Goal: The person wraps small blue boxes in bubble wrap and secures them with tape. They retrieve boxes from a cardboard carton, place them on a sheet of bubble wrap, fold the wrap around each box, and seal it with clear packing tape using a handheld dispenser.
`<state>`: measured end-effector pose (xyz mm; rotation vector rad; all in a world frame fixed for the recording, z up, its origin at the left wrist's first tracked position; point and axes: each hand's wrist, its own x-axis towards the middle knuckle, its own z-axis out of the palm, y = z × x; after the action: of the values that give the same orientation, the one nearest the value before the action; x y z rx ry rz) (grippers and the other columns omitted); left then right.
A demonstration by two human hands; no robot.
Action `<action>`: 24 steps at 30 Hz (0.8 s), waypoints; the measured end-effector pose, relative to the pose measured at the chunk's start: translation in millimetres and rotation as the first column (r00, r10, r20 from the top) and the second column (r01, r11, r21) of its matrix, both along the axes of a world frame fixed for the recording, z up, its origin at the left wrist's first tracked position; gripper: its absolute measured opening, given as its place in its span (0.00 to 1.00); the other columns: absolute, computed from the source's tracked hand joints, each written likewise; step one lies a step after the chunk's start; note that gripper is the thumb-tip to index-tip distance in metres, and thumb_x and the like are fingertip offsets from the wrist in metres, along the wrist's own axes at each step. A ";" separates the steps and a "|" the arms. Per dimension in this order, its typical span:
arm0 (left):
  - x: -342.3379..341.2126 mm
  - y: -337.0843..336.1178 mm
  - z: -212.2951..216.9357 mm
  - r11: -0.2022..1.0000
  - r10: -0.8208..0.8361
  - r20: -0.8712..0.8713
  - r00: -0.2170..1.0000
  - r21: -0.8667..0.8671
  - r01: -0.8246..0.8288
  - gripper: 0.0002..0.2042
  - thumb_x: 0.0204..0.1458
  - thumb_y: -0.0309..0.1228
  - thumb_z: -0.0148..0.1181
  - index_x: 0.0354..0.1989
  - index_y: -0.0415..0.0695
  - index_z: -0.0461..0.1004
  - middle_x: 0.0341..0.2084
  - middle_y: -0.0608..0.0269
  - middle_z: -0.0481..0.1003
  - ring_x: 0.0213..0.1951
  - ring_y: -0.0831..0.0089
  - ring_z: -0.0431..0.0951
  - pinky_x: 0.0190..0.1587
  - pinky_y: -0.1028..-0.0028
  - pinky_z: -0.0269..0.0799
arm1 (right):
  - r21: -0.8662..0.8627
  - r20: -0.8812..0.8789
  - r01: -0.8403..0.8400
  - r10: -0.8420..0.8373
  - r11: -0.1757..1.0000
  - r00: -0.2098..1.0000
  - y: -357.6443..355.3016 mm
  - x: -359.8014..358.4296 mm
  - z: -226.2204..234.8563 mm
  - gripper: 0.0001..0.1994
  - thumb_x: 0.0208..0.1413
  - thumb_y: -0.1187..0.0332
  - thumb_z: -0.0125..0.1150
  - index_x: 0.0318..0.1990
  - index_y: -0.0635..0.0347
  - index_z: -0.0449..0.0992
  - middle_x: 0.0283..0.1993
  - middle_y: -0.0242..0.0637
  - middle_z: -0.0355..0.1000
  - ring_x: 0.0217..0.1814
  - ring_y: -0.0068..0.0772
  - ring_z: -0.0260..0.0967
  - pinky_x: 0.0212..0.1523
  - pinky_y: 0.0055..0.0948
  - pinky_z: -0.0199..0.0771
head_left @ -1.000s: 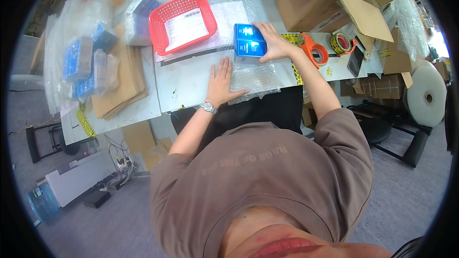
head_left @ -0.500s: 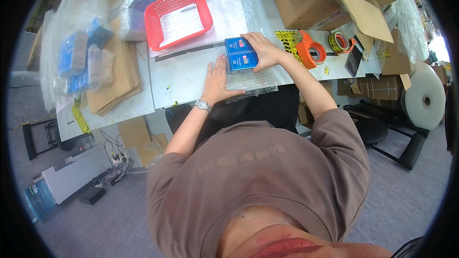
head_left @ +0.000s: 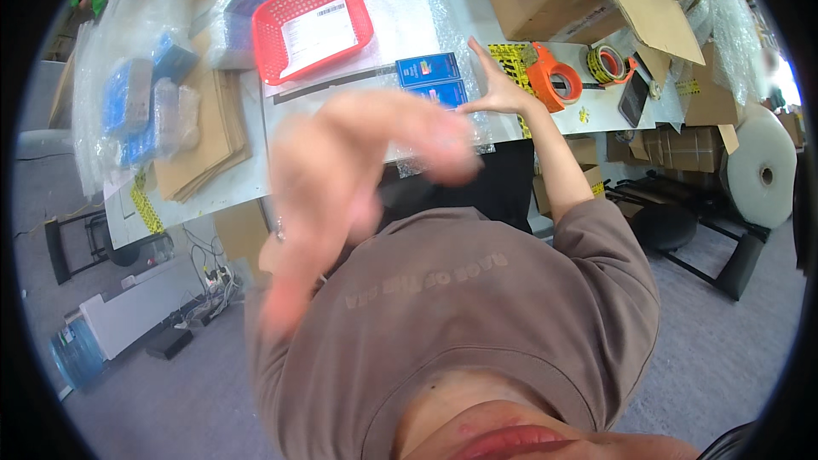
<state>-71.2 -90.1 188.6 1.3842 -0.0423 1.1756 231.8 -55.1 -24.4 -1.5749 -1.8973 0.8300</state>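
Two flat blue boxes, an upper one (head_left: 428,70) and a lower one (head_left: 452,94), lie edge to edge on bubble wrap (head_left: 480,130) near the table's front edge. My right hand (head_left: 504,92) is just right of them, fingers and thumb spread, the thumb close to the lower box's right edge. Whether it touches the box I cannot tell. My left hand (head_left: 358,140) is raised close to the camera, smeared by motion. It covers part of the lower box, and I see nothing clearly in its fingers.
A red plastic basket (head_left: 365,17) holds a printed sheet (head_left: 319,37). Right of my right hand are an orange tape dispenser (head_left: 550,77), a tape roll (head_left: 603,64) and a phone (head_left: 632,99). An open carton (head_left: 554,13) stands behind; bubble-wrapped blue packs (head_left: 128,98) and brown cardboard mailers (head_left: 217,132) lie left.
My left hand has lifted off the table beside the boxes and come up toward the camera. My right hand has let go of the boxes and moved slightly right, its fingers spread.
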 end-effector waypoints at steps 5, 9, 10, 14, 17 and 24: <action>-7.3 -61.5 82.3 0.978 -0.180 0.167 0.969 -0.076 0.195 0.16 0.49 0.46 0.60 0.38 0.49 0.68 0.43 0.62 0.67 0.41 0.67 0.66 0.46 0.61 0.65 | -0.009 -0.162 0.060 -0.061 0.998 0.985 -21.5 3.3 -20.7 0.62 0.31 0.49 0.80 0.71 0.60 0.44 0.71 0.49 0.50 0.75 0.47 0.45 0.72 0.42 0.46; 13.2 -61.7 79.3 0.961 -0.273 0.216 0.937 0.028 0.274 0.22 0.48 0.47 0.62 0.44 0.47 0.65 0.49 0.56 0.63 0.48 0.63 0.63 0.52 0.59 0.61 | 0.044 -0.116 -0.055 0.060 0.998 0.991 -10.2 -5.1 -16.1 0.63 0.30 0.48 0.80 0.71 0.60 0.43 0.72 0.51 0.49 0.75 0.48 0.43 0.73 0.42 0.44; 17.5 -60.7 75.3 0.961 -0.277 0.218 0.936 0.043 0.274 0.23 0.48 0.47 0.62 0.46 0.46 0.64 0.51 0.55 0.62 0.50 0.62 0.62 0.54 0.59 0.60 | 0.035 -0.097 -0.066 0.070 0.997 0.993 -6.4 -7.6 -14.6 0.63 0.30 0.48 0.80 0.71 0.60 0.42 0.72 0.51 0.48 0.75 0.48 0.43 0.73 0.42 0.44; 28.5 -41.8 49.1 0.973 -0.216 0.203 0.955 0.126 0.193 0.30 0.47 0.48 0.65 0.52 0.44 0.61 0.56 0.48 0.59 0.57 0.57 0.58 0.59 0.57 0.55 | 0.002 -0.057 -0.100 0.100 0.995 0.993 6.8 -8.4 -18.3 0.67 0.28 0.45 0.79 0.71 0.64 0.38 0.72 0.56 0.44 0.76 0.51 0.40 0.74 0.42 0.42; 33.9 -1.8 -4.2 0.982 0.062 0.056 0.996 0.174 -0.071 0.34 0.46 0.48 0.66 0.57 0.43 0.59 0.61 0.44 0.56 0.63 0.54 0.55 0.64 0.56 0.52 | 0.003 -0.058 -0.115 0.114 0.993 0.992 10.3 -7.2 -31.1 0.69 0.27 0.45 0.80 0.71 0.67 0.36 0.73 0.59 0.41 0.76 0.52 0.39 0.74 0.42 0.40; 21.6 42.7 -243.6 0.872 0.476 -0.740 0.474 0.329 -0.362 0.48 0.48 0.45 0.66 0.68 0.32 0.43 0.68 0.37 0.48 0.70 0.49 0.45 0.70 0.57 0.41 | 0.076 0.151 -0.145 0.133 0.986 0.980 -9.7 -13.6 -55.7 0.61 0.40 0.41 0.70 0.72 0.61 0.35 0.75 0.54 0.36 0.77 0.52 0.35 0.74 0.47 0.35</action>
<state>-49.6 -47.4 -55.0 2.0194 0.9636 0.8088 218.2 -64.9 -80.0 -1.5000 -2.1386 0.6961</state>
